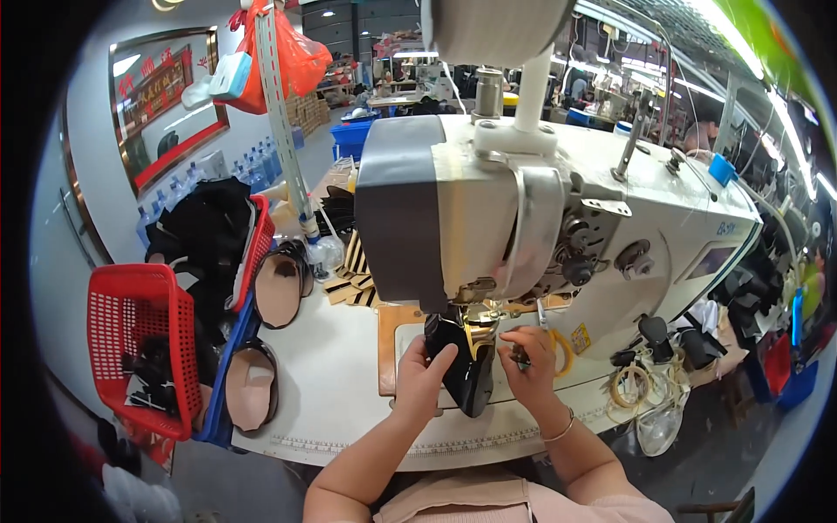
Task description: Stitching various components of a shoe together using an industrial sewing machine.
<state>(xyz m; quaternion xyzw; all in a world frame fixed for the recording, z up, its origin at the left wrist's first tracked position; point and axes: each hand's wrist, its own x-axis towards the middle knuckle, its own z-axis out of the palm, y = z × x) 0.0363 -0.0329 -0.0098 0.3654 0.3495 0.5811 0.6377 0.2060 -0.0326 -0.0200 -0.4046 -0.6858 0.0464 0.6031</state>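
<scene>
A glossy black shoe upper (468, 380) lies beneath the needle area of a large white-and-grey sewing machine (401, 209), its lower end pointing toward me. My left hand (421, 376) grips its left side, thumb on top and fingers mostly hidden behind it. Just right of the upper, my right hand (528, 359) is closed with its fingers curled around something small and dark that I cannot make out. Lamplight turns the metal parts around the presser foot (481, 324) golden.
Black shoe parts with beige insides (281, 290) stand on the white table (323, 392), left. Beyond them are a red basket (185, 349) and black material (202, 231). Tape rolls (629, 386) and cords lie right. A metal post (283, 122) rises behind, left.
</scene>
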